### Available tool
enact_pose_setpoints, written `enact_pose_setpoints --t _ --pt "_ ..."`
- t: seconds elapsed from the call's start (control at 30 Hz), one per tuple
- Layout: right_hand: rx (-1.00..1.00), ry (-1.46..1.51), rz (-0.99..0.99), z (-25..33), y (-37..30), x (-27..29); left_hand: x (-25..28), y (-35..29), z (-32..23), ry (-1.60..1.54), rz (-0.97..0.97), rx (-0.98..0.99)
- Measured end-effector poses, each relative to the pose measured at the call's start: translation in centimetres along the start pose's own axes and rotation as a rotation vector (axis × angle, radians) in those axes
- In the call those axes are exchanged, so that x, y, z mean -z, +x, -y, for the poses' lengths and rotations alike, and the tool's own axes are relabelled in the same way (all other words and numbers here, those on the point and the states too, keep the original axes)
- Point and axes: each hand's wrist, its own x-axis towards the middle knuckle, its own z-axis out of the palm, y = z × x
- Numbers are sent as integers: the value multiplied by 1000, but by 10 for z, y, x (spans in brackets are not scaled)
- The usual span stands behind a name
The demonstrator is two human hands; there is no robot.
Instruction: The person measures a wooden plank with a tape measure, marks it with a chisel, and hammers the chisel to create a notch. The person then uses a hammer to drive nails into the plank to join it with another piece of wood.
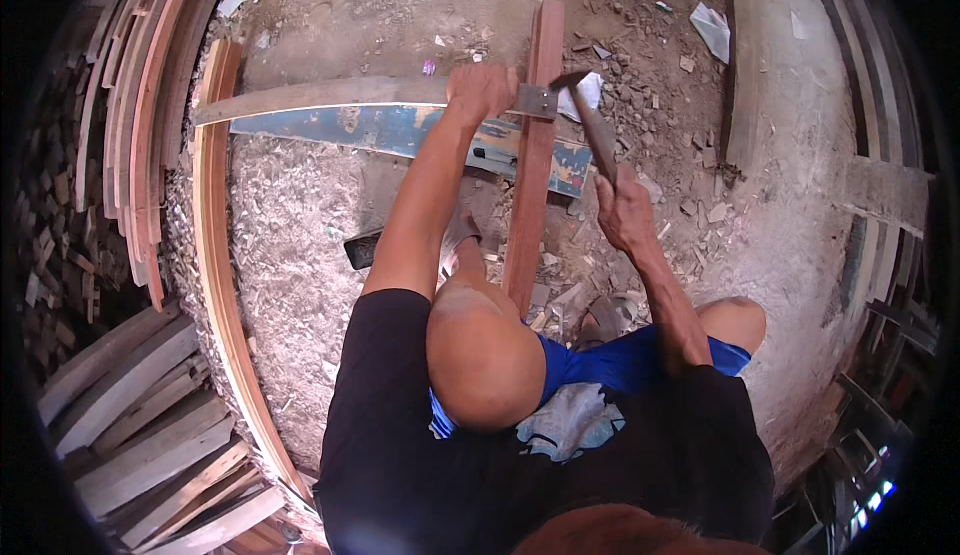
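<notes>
My right hand (626, 210) is closed around the handle of a hammer (597, 135). The hammer's dark head is just right of the crossing of two boards. A narrow grey board (320, 98) lies crosswise, its right end on top of a long reddish wooden beam (528, 195). Close to that end, my left hand (482, 92) grips the grey board, its fingers bent over it. Small dark spots, perhaps nail heads, show on the board end. Under the boards lies a worn, blue-painted plank (340, 127). Any nail between my left fingers is hidden.
Light-brown timber strips (215, 225) run along the left and bear the grey board's far end. Stacked planks (140, 105) stand beyond them, with more boards (150, 405) at lower left. A dark, phone-like object (362, 249) lies by my left leg. Wood chips and rubble litter the ground.
</notes>
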Motion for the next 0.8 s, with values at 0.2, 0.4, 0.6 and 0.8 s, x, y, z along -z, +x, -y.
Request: enact_pose_setpoints --t 0.2,0.4,0.6,0.8 --pt "455 302 -455 13 9 6 6 3 -6 -14 -42 45" --pt "115 187 -128 -4 1 -3 -1 -8 5 0 -24 64" --pt "220 93 -184 -16 3 -10 13 6 -15 -7 35 43" --pt "205 265 -266 38 12 24 6 -4 0 -25 7 75"
